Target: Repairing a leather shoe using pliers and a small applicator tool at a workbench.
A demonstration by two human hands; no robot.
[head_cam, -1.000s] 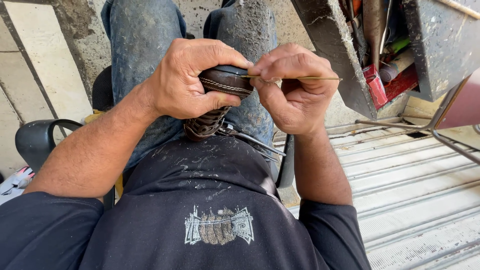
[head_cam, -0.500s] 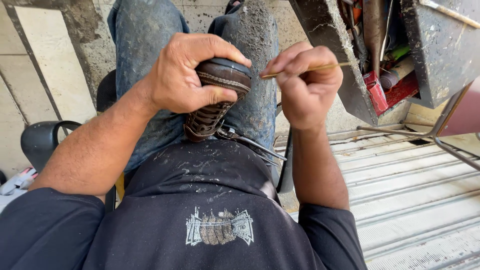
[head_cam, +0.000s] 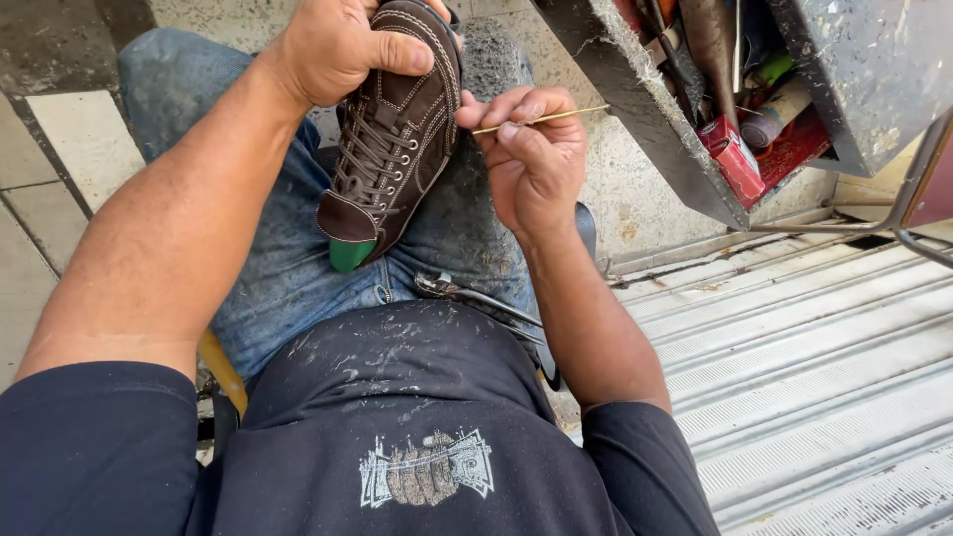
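Shoe being stitched on the lap

Shoe (head_cam: 397, 129), one brown lace-up with pale stitching, is being held toe-up over the jeans by the left hand (head_cam: 342, 45), its grip clenched around the toe. One thin needle-like tool (head_cam: 541, 117) is being pinched in the right hand (head_cam: 531, 159), its tip just beside the shoe's side seam. The shoe is best being kept steady and the tool fed in level. One open toolbox (head_cam: 635, 109) is standing nearby.

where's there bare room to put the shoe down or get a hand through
Free: the ribbed metal floor right of the right arm, below the toolbox; the tiled floor left of the left arm. Crowded: the lap, with shoe, both hands and pliers, and the packed toolbox.
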